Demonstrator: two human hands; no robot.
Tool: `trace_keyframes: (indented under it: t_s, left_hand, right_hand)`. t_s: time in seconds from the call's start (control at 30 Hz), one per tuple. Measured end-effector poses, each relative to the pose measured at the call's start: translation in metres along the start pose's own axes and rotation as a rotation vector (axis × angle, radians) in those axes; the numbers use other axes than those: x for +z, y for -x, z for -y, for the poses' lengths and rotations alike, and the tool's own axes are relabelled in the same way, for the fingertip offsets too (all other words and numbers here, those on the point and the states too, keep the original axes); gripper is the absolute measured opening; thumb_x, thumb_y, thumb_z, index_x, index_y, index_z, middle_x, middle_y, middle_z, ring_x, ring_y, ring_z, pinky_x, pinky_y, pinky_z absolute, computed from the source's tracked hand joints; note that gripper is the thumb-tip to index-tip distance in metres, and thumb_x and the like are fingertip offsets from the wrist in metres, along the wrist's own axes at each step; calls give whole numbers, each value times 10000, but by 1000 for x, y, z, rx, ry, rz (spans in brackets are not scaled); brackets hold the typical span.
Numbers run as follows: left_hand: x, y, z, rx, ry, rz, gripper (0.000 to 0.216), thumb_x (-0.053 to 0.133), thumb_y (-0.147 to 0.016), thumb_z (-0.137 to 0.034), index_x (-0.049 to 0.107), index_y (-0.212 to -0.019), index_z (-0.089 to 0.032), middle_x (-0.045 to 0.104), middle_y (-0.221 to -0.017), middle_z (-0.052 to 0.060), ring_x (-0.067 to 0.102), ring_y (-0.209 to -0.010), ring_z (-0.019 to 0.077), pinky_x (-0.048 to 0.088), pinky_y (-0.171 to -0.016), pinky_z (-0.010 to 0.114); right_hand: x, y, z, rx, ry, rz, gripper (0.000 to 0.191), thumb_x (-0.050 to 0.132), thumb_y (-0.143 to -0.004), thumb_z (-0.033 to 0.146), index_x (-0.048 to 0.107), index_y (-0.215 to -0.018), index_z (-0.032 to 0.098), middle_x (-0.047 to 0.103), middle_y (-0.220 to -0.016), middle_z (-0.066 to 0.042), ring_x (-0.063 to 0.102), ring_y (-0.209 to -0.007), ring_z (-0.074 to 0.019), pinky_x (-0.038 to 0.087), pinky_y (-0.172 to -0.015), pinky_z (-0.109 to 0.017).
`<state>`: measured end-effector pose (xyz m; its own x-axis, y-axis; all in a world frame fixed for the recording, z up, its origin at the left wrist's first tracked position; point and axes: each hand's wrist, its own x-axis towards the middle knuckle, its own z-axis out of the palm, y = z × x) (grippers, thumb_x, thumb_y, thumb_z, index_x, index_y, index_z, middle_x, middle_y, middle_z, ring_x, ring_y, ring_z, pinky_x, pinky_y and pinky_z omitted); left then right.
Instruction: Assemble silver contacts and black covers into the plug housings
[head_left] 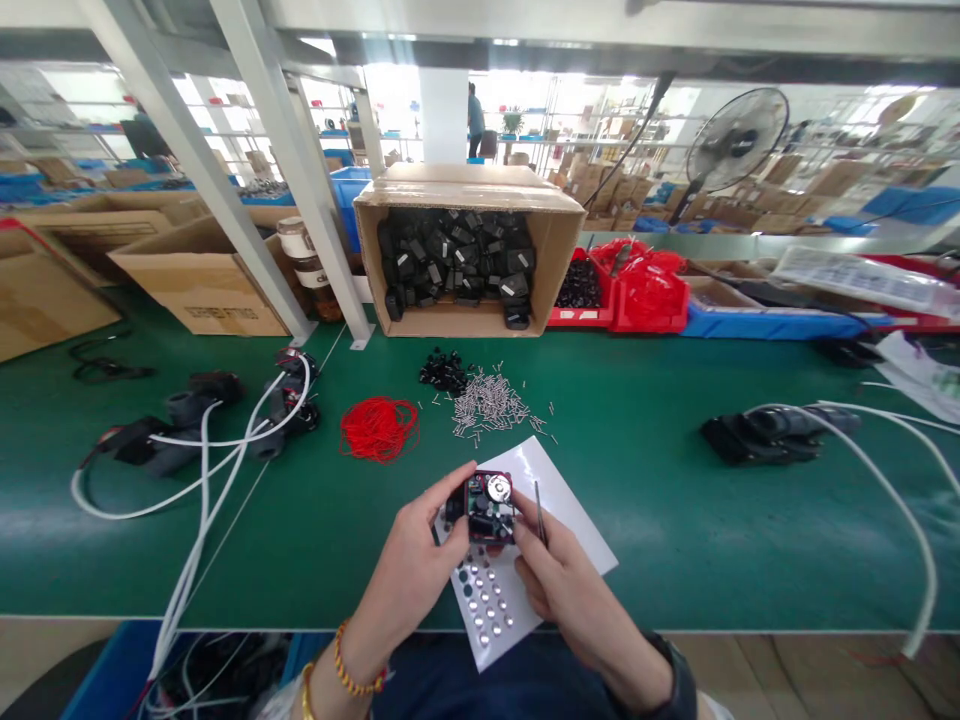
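A small black-cased circuit board (491,510) is held over a glossy white sheet (577,550) near the green tabletop's (652,500) front edge. It is gripped by the left hand (420,545) and the right hand (559,578), where slim dark tweezers (540,515) are also held. Short silver pins (491,402) are heaped toward the back edge.

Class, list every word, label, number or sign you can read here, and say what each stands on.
"FITTINGS", apparently, on the cardboard box at left; the word before it is too blurred.
Jar label: too blurred to read.
White labels on the black parts and red bin: too small to read.
Held circuit board: no readable text.
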<state>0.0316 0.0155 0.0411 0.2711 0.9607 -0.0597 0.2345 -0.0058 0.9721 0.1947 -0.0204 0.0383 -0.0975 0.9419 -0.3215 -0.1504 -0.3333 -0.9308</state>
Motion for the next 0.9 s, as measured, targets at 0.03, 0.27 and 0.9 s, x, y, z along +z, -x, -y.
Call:
trace_keyframes:
  t_s: [0.03,0.27,0.9]
  left_hand:
    - [0,1,1,-9,6,5,529,494,-780,-151,493,-1297,-265,549,-1339,8,495,-1246,194,334,-1126,423]
    - [4,5,5,-28,88,2,605,512,-743,-128,464,-1328,-275,515,-1375,-4,452,-1288,203,271,-1159,440]
    - [13,9,-3,-32,18,-65,644,533,-709,-112,434,-1329,-255,501,-1378,34,458,-1275,232,312,-1129,445]
  right_hand:
    - [0,1,1,27,-15,7,622,575,-829,510,457,-1340,176,339,-499,77,231,-384,-82,219,-364,-197]
    - [1,4,10,104,-94,79,739,652,-766,520,412,-1367,163,259,-504,108,127,-403,-60,128,-357,-180]
    - [2,3,4,112,-172,54,668,706,-705,428,474,-1286,194,584,-813,-3,124,-391,-17,72,-345,-193]
